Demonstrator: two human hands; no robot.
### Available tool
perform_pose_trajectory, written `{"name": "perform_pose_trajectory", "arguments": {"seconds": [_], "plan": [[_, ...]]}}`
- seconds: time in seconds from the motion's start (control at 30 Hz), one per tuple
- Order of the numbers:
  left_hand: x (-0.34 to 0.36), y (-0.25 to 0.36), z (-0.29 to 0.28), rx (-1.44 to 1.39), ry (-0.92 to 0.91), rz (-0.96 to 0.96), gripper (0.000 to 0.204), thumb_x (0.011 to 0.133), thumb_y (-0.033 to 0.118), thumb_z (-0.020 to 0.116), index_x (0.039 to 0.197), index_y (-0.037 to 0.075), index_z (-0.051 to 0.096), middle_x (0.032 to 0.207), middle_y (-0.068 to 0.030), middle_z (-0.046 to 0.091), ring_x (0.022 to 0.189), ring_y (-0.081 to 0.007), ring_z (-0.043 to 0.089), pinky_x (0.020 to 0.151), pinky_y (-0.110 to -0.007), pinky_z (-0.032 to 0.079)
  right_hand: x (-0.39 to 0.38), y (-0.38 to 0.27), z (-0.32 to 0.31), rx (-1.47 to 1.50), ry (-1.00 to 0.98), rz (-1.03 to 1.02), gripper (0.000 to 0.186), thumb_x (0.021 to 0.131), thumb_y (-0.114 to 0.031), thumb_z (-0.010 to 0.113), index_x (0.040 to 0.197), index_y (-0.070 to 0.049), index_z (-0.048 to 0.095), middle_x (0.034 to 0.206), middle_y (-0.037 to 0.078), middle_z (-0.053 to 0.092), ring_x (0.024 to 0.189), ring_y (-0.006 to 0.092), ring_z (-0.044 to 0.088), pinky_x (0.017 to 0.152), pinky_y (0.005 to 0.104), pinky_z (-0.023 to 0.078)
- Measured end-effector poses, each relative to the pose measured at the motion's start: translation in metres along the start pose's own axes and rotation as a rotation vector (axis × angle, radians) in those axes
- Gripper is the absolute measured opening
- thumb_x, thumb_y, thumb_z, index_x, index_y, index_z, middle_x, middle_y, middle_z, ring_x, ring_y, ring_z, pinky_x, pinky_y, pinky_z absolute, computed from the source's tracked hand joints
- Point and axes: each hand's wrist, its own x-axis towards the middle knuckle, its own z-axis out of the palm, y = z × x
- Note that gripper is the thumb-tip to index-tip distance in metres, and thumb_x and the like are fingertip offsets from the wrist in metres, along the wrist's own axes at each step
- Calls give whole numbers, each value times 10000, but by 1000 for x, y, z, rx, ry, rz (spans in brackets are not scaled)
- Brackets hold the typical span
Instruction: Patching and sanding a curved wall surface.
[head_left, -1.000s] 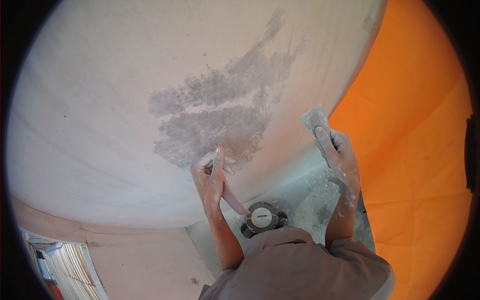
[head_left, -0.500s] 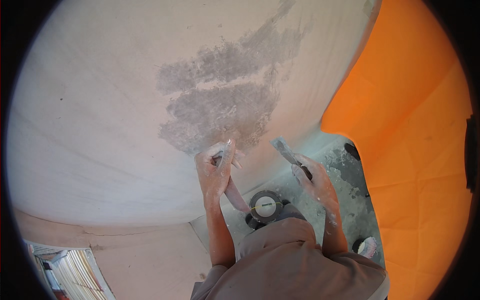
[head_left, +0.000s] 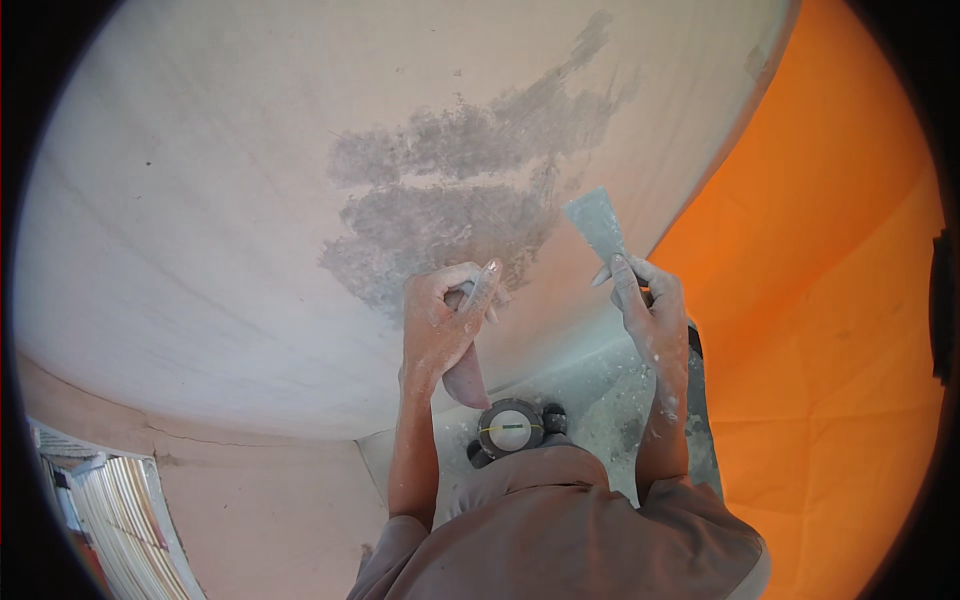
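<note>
My right hand (head_left: 652, 312) is wrapped round the handle of a putty knife (head_left: 597, 222), held up with its broad, dusty blade pointing up and slightly left. The blade appears in front of the pale wall, apart from my left hand. My left hand (head_left: 432, 318) is curled, thumb up, near the lower edge of a rough grey patch (head_left: 440, 230) on the wall. It grips a flat pinkish piece (head_left: 466, 380) whose lower end hangs below the palm; its kind cannot be made out. White dust or plaster coats both hands.
An orange sheet (head_left: 820, 350) hangs along the right side. Below, on the spotted grey floor (head_left: 600, 400), a round black-rimmed container (head_left: 510, 428) stands by my feet. Lower left, a cracked wall (head_left: 260, 490) meets a window-like opening with pale slats (head_left: 120, 510).
My right hand has risen, bringing the putty knife higher, its blade now turned broad side into view. My left hand has shifted slightly up and right, still with the pinkish piece.
</note>
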Motion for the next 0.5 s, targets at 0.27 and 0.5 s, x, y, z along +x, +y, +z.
{"name": "perform_pose_trajectory", "arguments": {"seconds": [0.27,0.5], "plan": [[15,-7,28,-51,15,-110,312,1018,300,651,966,17,771,793,-77,745,784,-123,691,756,-288,523,43,28,19,245,-245,-32,452,1115,-369,476,744,-112,502,587,-92,348,432,6,267,392,232,201],[6,-19,63,-253,-121,-37,297,1057,200,598,1253,-18,647,1135,-58,713,1018,-97,630,885,-289,522,10,50,53,552,-310,102,402,1130,-360,441,849,-95,553,589,-74,389,422,10,304,380,211,225]]}}
